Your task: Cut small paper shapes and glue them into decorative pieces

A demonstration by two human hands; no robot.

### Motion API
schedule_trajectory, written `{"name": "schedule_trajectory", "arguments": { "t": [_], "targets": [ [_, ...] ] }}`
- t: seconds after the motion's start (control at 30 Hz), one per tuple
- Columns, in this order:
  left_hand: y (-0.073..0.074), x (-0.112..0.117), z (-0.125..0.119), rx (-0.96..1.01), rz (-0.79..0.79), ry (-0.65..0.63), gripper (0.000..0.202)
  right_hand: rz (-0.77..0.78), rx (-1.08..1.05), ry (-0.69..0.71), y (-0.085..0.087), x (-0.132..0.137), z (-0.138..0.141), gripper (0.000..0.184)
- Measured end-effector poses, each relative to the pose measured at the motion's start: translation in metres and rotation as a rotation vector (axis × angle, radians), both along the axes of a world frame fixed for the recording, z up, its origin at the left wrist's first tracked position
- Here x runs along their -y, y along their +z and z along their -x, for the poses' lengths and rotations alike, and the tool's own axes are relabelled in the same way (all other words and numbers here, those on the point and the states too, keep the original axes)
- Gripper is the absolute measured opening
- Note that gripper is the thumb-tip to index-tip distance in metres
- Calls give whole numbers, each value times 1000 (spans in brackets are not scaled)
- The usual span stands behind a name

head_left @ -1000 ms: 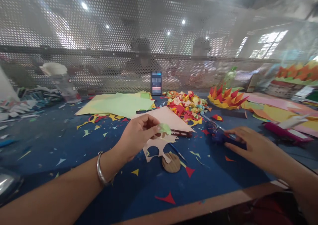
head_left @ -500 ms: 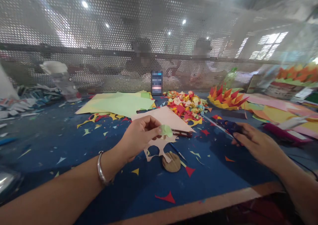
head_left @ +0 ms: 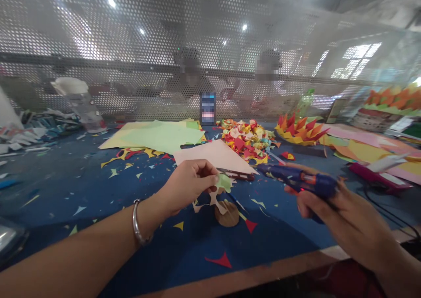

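Observation:
Between thumb and fingers, my left hand [head_left: 189, 186] pinches a small light green paper piece [head_left: 225, 182] above the table. My right hand [head_left: 338, 214] is wrapped round a dark blue glue gun [head_left: 297, 177], its nozzle pointing left toward the green piece but apart from it. Below the green piece lie a pale pink paper offcut [head_left: 217, 200] with rounded cutouts and a round brown disc [head_left: 227, 214]. A larger pale pink sheet [head_left: 213, 154] lies just behind my left hand, with a dark brown slotted object [head_left: 241, 175] at its edge.
A heap of curled coloured paper pieces [head_left: 248, 140] stands behind, beside a red and yellow paper flower [head_left: 301, 130]. Green sheets [head_left: 158, 135] lie left. A phone [head_left: 208, 108] stands against the perforated screen [head_left: 138, 83]. A magenta tool [head_left: 379, 177] and a cable [head_left: 391, 212] are at right.
My right hand has lifted the glue gun and turned its nozzle leftward, nearer my left hand. My left hand has shifted slightly right and down with the green paper piece.

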State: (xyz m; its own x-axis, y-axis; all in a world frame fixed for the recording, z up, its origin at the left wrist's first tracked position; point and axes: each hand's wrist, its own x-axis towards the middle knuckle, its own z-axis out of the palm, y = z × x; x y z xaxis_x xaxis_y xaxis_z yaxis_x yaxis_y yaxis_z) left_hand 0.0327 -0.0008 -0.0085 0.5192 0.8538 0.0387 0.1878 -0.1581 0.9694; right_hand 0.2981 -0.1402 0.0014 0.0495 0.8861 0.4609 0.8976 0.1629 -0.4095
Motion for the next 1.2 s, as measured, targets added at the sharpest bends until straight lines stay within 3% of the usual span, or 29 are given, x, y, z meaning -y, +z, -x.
{"name": "schedule_trajectory", "arguments": {
  "t": [0.07,0.2,0.37,1.2],
  "targets": [
    [-1,1,1,-25,-6,-6,8,30,-19,107,0,2,13,29],
    [-2,2,2,-40,9,-16,6,76,52,226,-2,-2,24,47],
    [0,4,1,-61,21,-14,7,64,75,306,-5,-6,29,50],
    [-5,0,2,-67,-3,-70,12,115,128,325,-7,-8,31,54]
  ]
}}
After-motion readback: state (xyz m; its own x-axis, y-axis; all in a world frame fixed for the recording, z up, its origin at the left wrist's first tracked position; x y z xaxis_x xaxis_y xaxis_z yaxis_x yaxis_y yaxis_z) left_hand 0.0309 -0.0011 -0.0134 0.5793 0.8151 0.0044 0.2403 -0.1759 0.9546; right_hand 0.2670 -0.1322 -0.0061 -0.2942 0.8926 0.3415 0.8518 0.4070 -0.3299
